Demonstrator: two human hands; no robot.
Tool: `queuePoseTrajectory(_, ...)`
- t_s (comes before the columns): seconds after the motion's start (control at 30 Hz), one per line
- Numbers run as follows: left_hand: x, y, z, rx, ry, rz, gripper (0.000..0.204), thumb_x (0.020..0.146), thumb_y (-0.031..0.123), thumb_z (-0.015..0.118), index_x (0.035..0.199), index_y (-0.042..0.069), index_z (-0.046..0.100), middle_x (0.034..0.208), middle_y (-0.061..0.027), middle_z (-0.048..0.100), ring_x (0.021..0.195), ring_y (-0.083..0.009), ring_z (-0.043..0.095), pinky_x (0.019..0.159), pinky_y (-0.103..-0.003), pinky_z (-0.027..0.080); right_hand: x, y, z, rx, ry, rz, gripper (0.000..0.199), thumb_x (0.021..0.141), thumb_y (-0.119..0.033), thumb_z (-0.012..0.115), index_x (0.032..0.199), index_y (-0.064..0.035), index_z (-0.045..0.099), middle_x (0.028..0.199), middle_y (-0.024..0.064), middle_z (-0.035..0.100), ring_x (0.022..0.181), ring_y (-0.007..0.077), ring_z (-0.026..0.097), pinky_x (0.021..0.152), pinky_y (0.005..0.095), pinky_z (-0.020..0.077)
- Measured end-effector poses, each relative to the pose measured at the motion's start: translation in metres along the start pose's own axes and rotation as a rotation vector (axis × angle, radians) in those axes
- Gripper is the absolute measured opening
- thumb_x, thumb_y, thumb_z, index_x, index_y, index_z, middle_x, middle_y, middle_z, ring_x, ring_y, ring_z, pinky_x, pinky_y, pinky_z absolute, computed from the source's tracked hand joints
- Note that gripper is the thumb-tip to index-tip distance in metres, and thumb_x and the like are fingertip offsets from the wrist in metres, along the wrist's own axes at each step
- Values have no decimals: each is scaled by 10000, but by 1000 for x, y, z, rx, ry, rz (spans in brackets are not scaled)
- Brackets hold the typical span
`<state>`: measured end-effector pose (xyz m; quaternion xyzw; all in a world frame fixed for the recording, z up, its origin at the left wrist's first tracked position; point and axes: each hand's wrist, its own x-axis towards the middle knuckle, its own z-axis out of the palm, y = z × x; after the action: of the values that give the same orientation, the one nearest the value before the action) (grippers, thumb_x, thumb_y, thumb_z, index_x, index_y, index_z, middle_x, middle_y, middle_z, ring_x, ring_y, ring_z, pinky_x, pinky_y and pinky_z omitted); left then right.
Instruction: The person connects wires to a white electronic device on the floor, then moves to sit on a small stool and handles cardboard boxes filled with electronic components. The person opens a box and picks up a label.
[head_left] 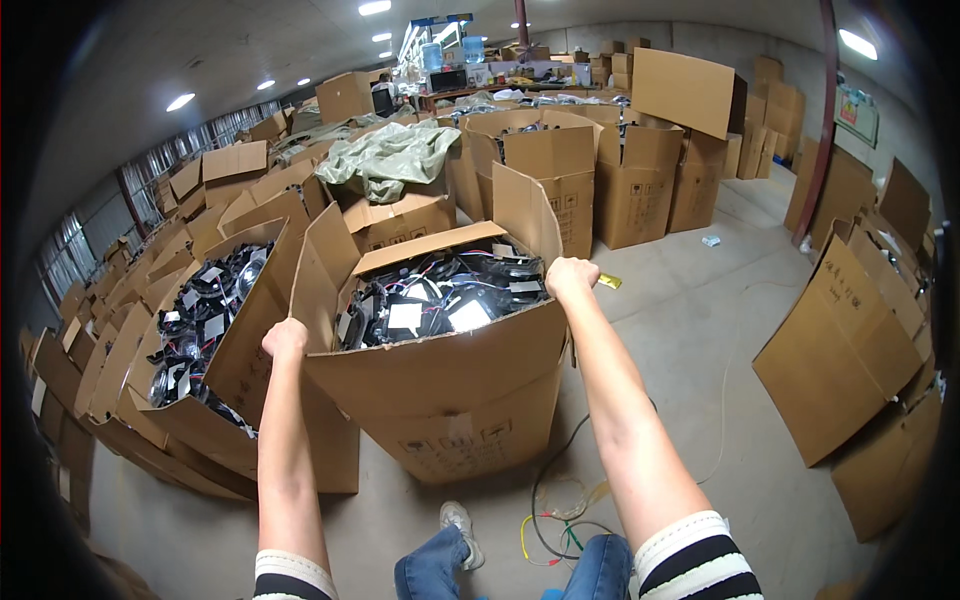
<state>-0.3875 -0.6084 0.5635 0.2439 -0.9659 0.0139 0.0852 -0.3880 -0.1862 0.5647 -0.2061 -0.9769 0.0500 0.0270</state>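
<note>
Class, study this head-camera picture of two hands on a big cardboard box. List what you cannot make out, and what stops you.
1. Head view: fingers of the left hand and right hand curl over the box edges, so the grip is hidden.
2. Black parts inside: only the top layer shows; the box walls hide the rest.
3. Far workbench: items too small.
4. Picture rim: dark and bent.

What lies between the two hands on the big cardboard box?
Between the left hand and right hand, the head view shows the open box filled with black parts.
</note>
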Motion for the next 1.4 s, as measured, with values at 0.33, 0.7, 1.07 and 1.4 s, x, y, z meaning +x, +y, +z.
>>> queuePoseTrajectory(0.33, -3, 5, -3, 5, 17, 5, 294, 796, 188, 423, 928, 65, 654, 992, -142, 615, 943, -271, 592, 776, -358, 474, -1, 1, -4, 67, -10, 14, 235, 758, -182, 509, 932, -118, 653, 997, 74, 627, 956, 212, 589, 742, 314, 463)
queuePoseTrajectory(0.7, 2, 1, 1, 15, 18, 6, 313, 809, 189, 395, 933, 63, 653, 993, -137, 617, 943, -266, 592, 765, -357, 473, -3, -1, -4, 73, -12, 24, 243, 762, -180, 506, 952, -117, 644, 1015, 79, 620, 966, 222, 586, 758, 329, 460)
queuePoseTrajectory(1.07, 4, 2, 1, 8, 0, 1, 320, 800, 192, 397, 954, 66, 647, 1015, -142, 608, 965, -268, 582, 788, -357, 462, -1, 1, -5, 59, -44, 21, 258, 742, -170, 517, 961, -116, 642, 1045, 84, 609, 999, 218, 570, 788, 323, 453)
queuePoseTrajectory(1.4, 5, 2, -1, 3, -9, -20, 308, 804, 184, 406, 962, 79, 649, 1023, -131, 608, 973, -258, 581, 788, -356, 463, -7, -2, -6, 0, -8, 3, 253, 796, -195, 465, 963, -135, 646, 1036, 56, 615, 991, 206, 573, 745, 326, 464)
